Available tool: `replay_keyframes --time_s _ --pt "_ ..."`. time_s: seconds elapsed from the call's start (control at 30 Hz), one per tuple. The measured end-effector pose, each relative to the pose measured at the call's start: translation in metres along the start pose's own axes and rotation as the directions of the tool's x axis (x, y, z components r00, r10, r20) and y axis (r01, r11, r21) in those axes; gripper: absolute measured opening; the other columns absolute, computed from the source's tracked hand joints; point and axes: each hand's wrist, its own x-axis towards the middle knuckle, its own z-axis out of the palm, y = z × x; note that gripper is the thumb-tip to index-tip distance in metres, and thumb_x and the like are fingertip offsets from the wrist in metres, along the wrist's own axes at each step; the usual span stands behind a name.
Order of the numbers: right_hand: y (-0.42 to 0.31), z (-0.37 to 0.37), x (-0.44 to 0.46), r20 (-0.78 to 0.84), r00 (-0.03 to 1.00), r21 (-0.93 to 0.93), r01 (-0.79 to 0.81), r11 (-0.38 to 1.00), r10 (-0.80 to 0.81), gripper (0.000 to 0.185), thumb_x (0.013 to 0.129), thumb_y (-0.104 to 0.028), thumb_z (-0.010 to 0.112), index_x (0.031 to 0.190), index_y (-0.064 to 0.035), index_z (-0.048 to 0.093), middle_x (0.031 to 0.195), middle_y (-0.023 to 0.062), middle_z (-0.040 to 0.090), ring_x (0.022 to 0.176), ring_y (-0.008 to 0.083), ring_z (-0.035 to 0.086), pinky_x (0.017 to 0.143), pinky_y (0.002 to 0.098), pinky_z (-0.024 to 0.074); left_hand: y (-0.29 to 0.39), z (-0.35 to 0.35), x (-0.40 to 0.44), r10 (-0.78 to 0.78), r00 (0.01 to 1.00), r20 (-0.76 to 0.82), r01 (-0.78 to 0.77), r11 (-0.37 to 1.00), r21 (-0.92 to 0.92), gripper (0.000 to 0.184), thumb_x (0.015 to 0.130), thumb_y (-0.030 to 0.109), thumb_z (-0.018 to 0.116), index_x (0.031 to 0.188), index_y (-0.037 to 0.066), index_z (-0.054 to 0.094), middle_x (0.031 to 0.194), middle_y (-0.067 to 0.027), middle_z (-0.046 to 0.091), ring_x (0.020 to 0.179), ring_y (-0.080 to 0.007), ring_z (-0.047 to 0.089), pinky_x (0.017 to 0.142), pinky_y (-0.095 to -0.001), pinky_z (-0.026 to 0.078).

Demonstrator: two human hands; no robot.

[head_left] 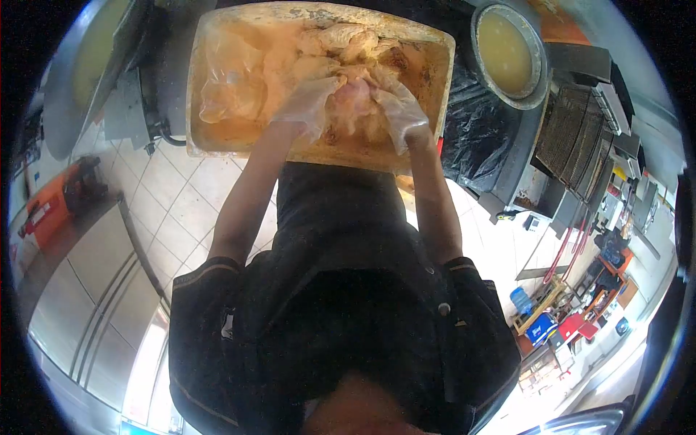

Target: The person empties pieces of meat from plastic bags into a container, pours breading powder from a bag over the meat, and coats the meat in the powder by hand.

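Note:
A wide tub [319, 10] lies in front of me, holding orange-tan breading flour [272, 43]. My left hand [310, 101] and my right hand [397, 103] are inside it, both in clear plastic gloves. Between them is a pinkish piece of raw chicken [353, 99], gripped from both sides; the fingertips are partly hidden by flour and the gloves. Several coated chicken pieces [351, 40] lie just beyond my hands, against the far side. A crumpled clear plastic bag [228, 65] rests in the left part of the tub.
A round metal pan of yellowish liquid [504, 54] stands right of the tub. Black plastic sheeting [471, 134] covers the surface below it. Wire racks [570, 138] are farther right. A steel cabinet [90, 283] stands at lower left on the tiled floor [170, 192].

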Motion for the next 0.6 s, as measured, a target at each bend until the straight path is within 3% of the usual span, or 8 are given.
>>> replay_keyframes --time_s 0.07,0.17,0.23,0.3,0.33,0.43,0.53,0.6 --pt "-0.012 0.003 0.008 0.105 0.987 -0.251 0.142 0.958 -0.119 0.044 0.091 -0.013 0.061 0.132 -0.0024 0.049 0.125 0.0092 0.057 0.114 0.0184 0.056 0.101 0.0286 0.0413 -0.013 -0.008 0.008 0.136 0.990 0.037 -0.136 0.991 0.010 0.043 0.091 0.022 0.064 0.127 0.004 0.052 0.117 -0.0076 0.059 0.102 -0.0174 0.059 0.087 -0.0284 0.048" --pt "-0.023 0.003 0.016 0.293 0.927 -0.557 0.365 0.746 -0.234 0.045 0.089 -0.010 0.063 0.132 -0.0036 0.049 0.125 0.0079 0.057 0.113 0.0179 0.056 0.099 0.0285 0.0425 0.036 0.017 -0.016 0.259 0.964 0.062 -0.251 0.961 -0.117 0.040 0.090 0.016 0.065 0.126 0.005 0.052 0.117 -0.0064 0.059 0.101 -0.0158 0.059 0.085 -0.0280 0.050" --pt "-0.029 0.003 0.015 0.425 0.868 -0.692 0.495 0.525 -0.258 0.046 0.088 -0.007 0.064 0.132 -0.0045 0.050 0.126 0.0070 0.057 0.112 0.0177 0.056 0.098 0.0285 0.0433 0.078 0.033 -0.032 0.276 0.955 0.108 -0.292 0.937 0.190 0.040 0.090 0.011 0.064 0.127 0.005 0.050 0.116 -0.0058 0.059 0.101 -0.0157 0.060 0.085 -0.0293 0.052" --pt "-0.031 0.023 0.008 0.248 0.962 -0.397 0.211 0.893 -0.117 0.041 0.085 -0.006 0.066 0.123 -0.0037 0.052 0.125 0.0079 0.057 0.112 0.0184 0.056 0.096 0.0305 0.0455 0.067 0.023 -0.025 0.259 0.950 0.172 -0.257 0.966 -0.036 0.039 0.090 0.010 0.064 0.126 0.005 0.050 0.115 -0.0057 0.060 0.100 -0.0163 0.060 0.085 -0.0304 0.054" --pt "-0.031 0.033 0.006 0.190 0.982 -0.189 0.050 0.981 -0.013 0.039 0.083 -0.006 0.067 0.119 -0.0033 0.054 0.124 0.0083 0.057 0.112 0.0188 0.056 0.095 0.0315 0.0467 0.063 0.018 -0.022 0.257 0.945 0.204 -0.230 0.962 -0.147 0.039 0.090 0.009 0.064 0.126 0.005 0.050 0.115 -0.0057 0.060 0.100 -0.0167 0.060 0.085 -0.0310 0.055" --pt "-0.004 0.028 0.019 0.156 0.962 -0.056 0.236 0.970 -0.225 0.037 0.085 0.002 0.060 0.121 -0.0056 0.054 0.119 0.0028 0.059 0.104 0.0141 0.057 0.085 0.0279 0.0480 0.056 0.023 -0.022 0.205 0.968 0.142 -0.176 0.965 -0.194 0.034 0.089 0.008 0.065 0.121 0.004 0.052 0.114 -0.0047 0.060 0.099 -0.0172 0.060 0.086 -0.0300 0.055" --pt "0.025 0.025 0.034 0.016 0.946 -0.420 0.300 0.857 -0.323 0.030 0.085 0.002 0.058 0.114 -0.0041 0.056 0.109 0.0051 0.062 0.093 0.0152 0.059 0.079 0.0284 0.0492 0.054 0.042 -0.035 0.261 0.965 0.012 -0.252 0.941 -0.225 0.035 0.091 0.015 0.064 0.121 0.005 0.052 0.113 -0.0075 0.061 0.097 -0.0197 0.061 0.083 -0.0329 0.055" --pt "0.022 0.030 0.033 0.051 0.878 -0.681 0.379 0.627 -0.475 0.025 0.085 0.001 0.059 0.110 -0.0024 0.058 0.099 0.0081 0.064 0.085 0.0169 0.060 0.075 0.0292 0.0493 0.013 0.031 -0.005 0.356 0.930 -0.090 -0.330 0.919 0.217 0.039 0.091 0.020 0.064 0.124 0.006 0.051 0.110 -0.0109 0.062 0.093 -0.0201 0.062 0.078 -0.0362 0.055"
